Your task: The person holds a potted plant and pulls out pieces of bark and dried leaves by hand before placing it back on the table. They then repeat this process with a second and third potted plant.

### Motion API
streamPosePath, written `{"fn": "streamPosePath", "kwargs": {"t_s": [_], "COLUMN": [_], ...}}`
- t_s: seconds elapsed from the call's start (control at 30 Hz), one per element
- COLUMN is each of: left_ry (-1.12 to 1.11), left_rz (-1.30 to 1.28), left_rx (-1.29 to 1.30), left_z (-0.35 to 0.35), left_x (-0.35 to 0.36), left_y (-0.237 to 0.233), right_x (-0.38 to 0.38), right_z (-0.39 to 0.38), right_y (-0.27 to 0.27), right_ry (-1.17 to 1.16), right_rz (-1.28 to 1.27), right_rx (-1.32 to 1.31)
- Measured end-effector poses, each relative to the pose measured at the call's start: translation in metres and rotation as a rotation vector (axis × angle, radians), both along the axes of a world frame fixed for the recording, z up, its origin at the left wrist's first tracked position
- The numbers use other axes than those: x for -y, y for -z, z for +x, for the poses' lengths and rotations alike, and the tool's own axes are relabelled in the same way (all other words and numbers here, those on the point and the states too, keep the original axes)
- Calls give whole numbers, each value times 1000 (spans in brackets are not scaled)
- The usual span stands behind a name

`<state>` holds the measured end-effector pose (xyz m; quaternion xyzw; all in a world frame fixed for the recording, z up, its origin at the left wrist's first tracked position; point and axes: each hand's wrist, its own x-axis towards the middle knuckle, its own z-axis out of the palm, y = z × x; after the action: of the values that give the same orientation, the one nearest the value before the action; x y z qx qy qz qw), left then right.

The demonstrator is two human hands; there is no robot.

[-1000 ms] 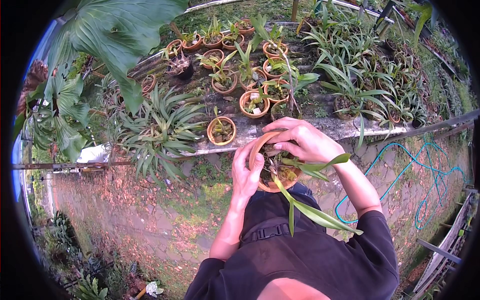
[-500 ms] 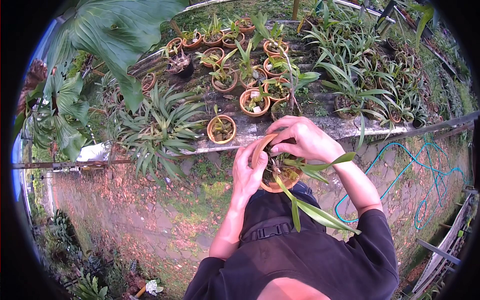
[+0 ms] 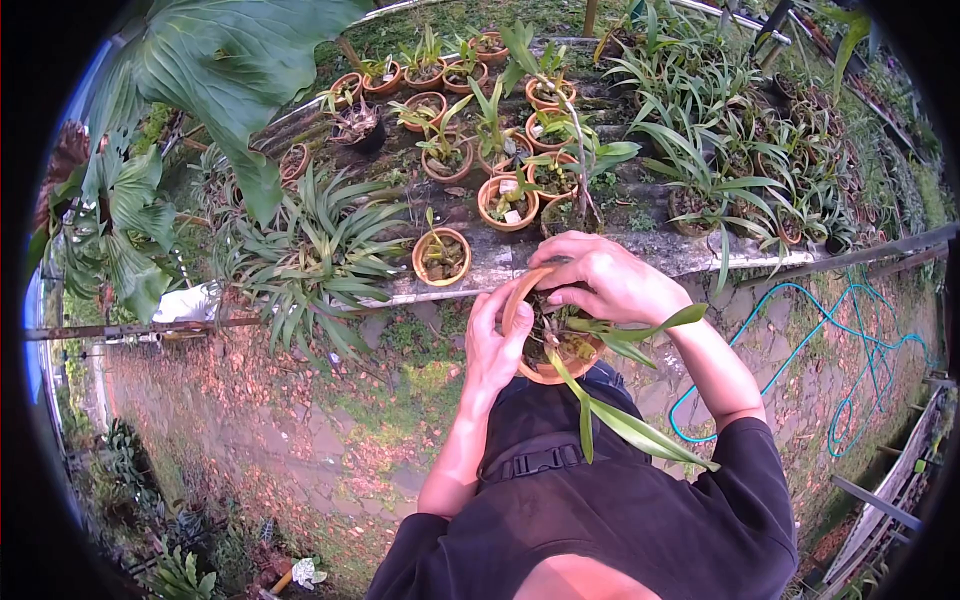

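Note:
A terracotta pot (image 3: pixel 541 374) with a long-leaved orchid (image 3: pixel 640 432) in it is held tilted in front of my waist. My left hand (image 3: pixel 492 340) grips the pot's left rim, thumb over the edge and fingers round the outside. Over the far side of the pot lies my right hand (image 3: pixel 612 280), its thumb and fingers bent together at the base of the plant. What those fingertips pinch, if anything, is hidden. Just beyond my hands, a smaller potted plant (image 3: pixel 441 257) stands at the bench's front edge.
Several potted orchids (image 3: pixel 508 203) stand on the corrugated bench (image 3: pixel 395 195). Spiky leafy plants (image 3: pixel 315 240) crowd its left, with more pots at right. A teal hose (image 3: pixel 790 290) lies on the paved ground at right. A large leaf (image 3: pixel 235 70) hangs at upper left.
Almost nothing differs. The view has shifted very slightly, and both hands stay on the same pot in nearly the same pose.

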<state>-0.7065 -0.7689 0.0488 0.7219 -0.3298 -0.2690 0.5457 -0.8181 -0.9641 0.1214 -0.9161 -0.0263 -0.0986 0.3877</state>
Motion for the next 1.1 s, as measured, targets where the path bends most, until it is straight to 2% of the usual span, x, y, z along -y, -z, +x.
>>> {"fn": "streamPosePath", "kwargs": {"t_s": [0.2, 0.3, 0.4, 0.6, 0.7, 0.8, 0.87, 0.93, 1.03, 1.1], "left_ry": [15, 18, 36, 91, 131, 45, 17, -50, -129, -174], "left_rz": [22, -8, -61, -129, -141, -195, -218, -270, -157, -144], "left_rx": [-2, -67, -143, -357, -460, -613, -702, -764, -769, -760], "left_z": [2, 1, 1, -1, -2, -6, -4, -1, 2, 1], "left_x": [2, 3, 4, 4, 4, 6, 5, 2, -1, 2], "left_y": [4, 6, 7, 7, -1, -8, -10, 9, 16, 15], "right_x": [-6, -4, -2, 1, 3, 15, 25, 27, -2, -25], "right_z": [1, 0, 1, 1, 2, -7, -21, -37, -51, -55], "right_y": [-4, -9, -6, -8, -3, 6, 23, 65, 109, 112], "right_ry": [-13, -19, -5, 4, 14, 151, 337, 508, 553, 370], "right_rz": [15, -58, -12, 33, 95, 209, 290, 658, 920, 1265], "right_rx": [-69, -44, -77, -42, 63, 108, 77, -44, -146, -166]}}
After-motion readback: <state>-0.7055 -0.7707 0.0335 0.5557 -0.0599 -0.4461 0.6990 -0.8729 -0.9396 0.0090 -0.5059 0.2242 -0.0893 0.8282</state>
